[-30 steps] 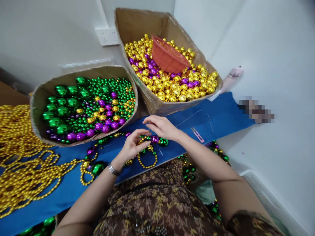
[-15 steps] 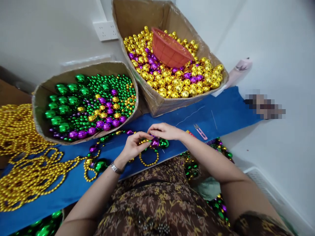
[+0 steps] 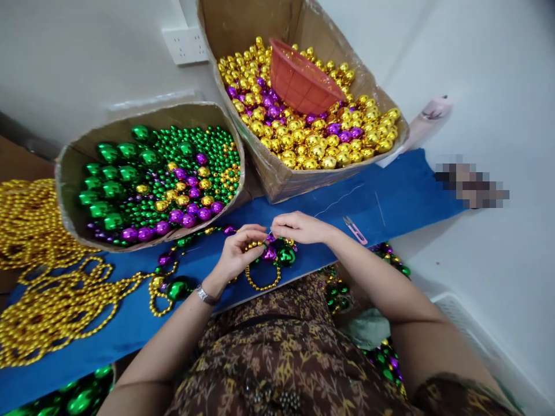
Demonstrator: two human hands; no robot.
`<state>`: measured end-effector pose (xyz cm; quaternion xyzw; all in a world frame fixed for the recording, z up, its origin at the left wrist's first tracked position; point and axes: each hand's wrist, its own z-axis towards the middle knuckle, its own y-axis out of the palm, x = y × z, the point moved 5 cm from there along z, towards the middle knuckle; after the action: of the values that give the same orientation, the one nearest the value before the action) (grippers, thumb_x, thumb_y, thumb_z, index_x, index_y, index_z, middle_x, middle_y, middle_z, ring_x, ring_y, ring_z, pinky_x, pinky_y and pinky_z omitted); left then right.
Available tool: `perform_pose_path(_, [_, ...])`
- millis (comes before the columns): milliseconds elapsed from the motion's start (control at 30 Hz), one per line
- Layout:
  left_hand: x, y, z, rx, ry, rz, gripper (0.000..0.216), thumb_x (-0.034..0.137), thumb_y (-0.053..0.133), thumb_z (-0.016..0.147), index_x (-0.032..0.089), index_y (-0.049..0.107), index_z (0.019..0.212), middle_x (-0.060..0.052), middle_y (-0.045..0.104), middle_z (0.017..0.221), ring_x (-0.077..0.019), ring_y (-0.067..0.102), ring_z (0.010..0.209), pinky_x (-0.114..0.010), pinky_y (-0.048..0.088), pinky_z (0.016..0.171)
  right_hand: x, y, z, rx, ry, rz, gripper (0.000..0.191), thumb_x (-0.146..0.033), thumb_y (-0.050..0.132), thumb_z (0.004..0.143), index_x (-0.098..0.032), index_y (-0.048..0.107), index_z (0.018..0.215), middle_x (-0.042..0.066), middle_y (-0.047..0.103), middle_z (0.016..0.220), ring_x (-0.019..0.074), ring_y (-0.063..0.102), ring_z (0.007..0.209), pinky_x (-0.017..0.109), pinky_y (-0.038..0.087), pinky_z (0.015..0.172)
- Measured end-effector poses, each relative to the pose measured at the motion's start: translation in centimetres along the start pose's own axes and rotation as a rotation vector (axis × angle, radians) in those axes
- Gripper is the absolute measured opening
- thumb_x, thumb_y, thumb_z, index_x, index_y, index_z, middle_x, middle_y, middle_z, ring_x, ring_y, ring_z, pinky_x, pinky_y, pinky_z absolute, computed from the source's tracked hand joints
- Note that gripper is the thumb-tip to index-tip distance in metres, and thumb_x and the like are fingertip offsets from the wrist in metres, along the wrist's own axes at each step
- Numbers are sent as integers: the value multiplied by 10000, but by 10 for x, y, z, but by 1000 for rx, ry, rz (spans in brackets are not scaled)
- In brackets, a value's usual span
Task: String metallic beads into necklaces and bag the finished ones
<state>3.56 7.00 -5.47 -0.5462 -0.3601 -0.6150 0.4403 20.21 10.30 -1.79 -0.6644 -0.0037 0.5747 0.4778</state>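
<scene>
My left hand [image 3: 237, 254], with a metal watch band on its wrist, pinches the bead string near a small green bead. Close beside it on the right, my right hand [image 3: 300, 227] has its fingertips pressed together on a thin pale thread [image 3: 269, 235] that spans the short gap between the hands. Below the fingers hang a loop of gold beads [image 3: 263, 288], a large purple bead [image 3: 269, 253] and a large green bead [image 3: 286, 256]. To the left, the strung beads continue past a purple bead [image 3: 165, 259] and another big green bead [image 3: 177, 288].
A box of mostly green beads [image 3: 63, 190] and a box of gold beads [image 3: 277, 188] holding a red basket [image 3: 303, 84] stand behind the blue cloth [image 3: 411, 179]. Gold bead strands [image 3: 56, 306] lie left. Pink thread snips [image 3: 356, 231] rest at right.
My right hand has shifted slightly right, away from the left fingers, and the pale thread now shows between them. My left hand stays almost in place.
</scene>
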Motion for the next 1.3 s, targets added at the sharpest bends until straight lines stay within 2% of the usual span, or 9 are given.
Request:
perform_pose_path(100, [2, 1, 2, -28, 19, 35, 176, 252, 689, 800, 204, 726, 965, -105, 601, 1230, -191, 669, 896, -353, 543, 824, -4, -6, 2, 122, 23, -39, 347, -359, 421, 968, -152, 600, 756, -11, 555, 683, 103, 508, 653, 217, 343, 620])
perform_pose_path(267, [9, 4, 4, -116, 32, 135, 167, 269, 679, 811, 196, 724, 954, -81, 689, 987, -196, 649, 915, -322, 524, 815, -10, -8, 4, 292, 49, -53, 299, -341, 456, 953, -153, 627, 794, 13, 611, 735, 111, 545, 684, 225, 366, 661])
perform_pose_path(433, [11, 3, 5, 5, 37, 187, 186, 312, 761, 728, 168, 699, 828, -67, 701, 883, -180, 653, 817, -306, 536, 755, -5, -5, 6, 356, 72, -108, 298, -336, 444, 959, -160, 623, 798, 31, 627, 770, 129, 560, 730, 237, 382, 696])
perform_pose_path(600, [3, -2, 3, 121, -49, 88, 268, 337, 796, 682, 161, 719, 868, -73, 720, 907, -178, 672, 793, -289, 559, 715, 13, 5, 0, 375, 256, -259, 302, -334, 438, 968, -160, 642, 831, 42, 625, 791, 140, 574, 756, 247, 402, 726])
perform_pose_path(800, [-9, -16, 1, 185, -92, 79, 299, 302, 811, 670, 175, 725, 926, -74, 724, 952, -189, 678, 804, -266, 571, 662, 38, -15, -76, 549, 399, -419, 335, -381, 453, 963, -212, 580, 1222, 83, 623, 1121, 174, 596, 977, 281, 457, 833])
perform_pose_path(967, [-14, -18, 3, 171, -75, 50, 324, 320, 798, 685, 178, 719, 965, -85, 717, 982, -215, 678, 847, -284, 585, 659, 87, -34, -183, 535, 969, -713, 326, -368, 479, 935, -203, 624, 1176, 117, 623, 1047, 218, 602, 895, 303, 466, 768])
perform_pose_path(1033, [-13, -16, 4, 168, -86, 32, 332, 317, 804, 677, 180, 719, 968, -87, 716, 997, -217, 680, 857, -287, 587, 672, 99, -31, -205, 493, 1014, -712, 309, -362, 525, 905, -202, 646, 1140, 127, 630, 1011, 237, 592, 904, 314, 462, 784])
perform_pose_path(1200, [-4, -10, 5, 107, -86, -26, 354, 301, 814, 664, 187, 725, 987, -88, 695, 1046, -223, 677, 907, -312, 580, 760, 105, -23, -207, 518, 965, -643, 362, -270, 378, 941, -146, 605, 1194, 167, 648, 948, 266, 597, 899, 367, 463, 802])
perform_pose_path(1300, [-1, -8, 4, 35, -73, -59, 367, 276, 801, 685, 205, 720, 1036, -84, 657, 1100, -213, 672, 922, -307, 569, 782, 94, -19, -181, 605, 877, -298, 391, -305, 300, 964, -166, 523, 1254, 112, 645, 890, 210, 609, 766, 331, 489, 697])
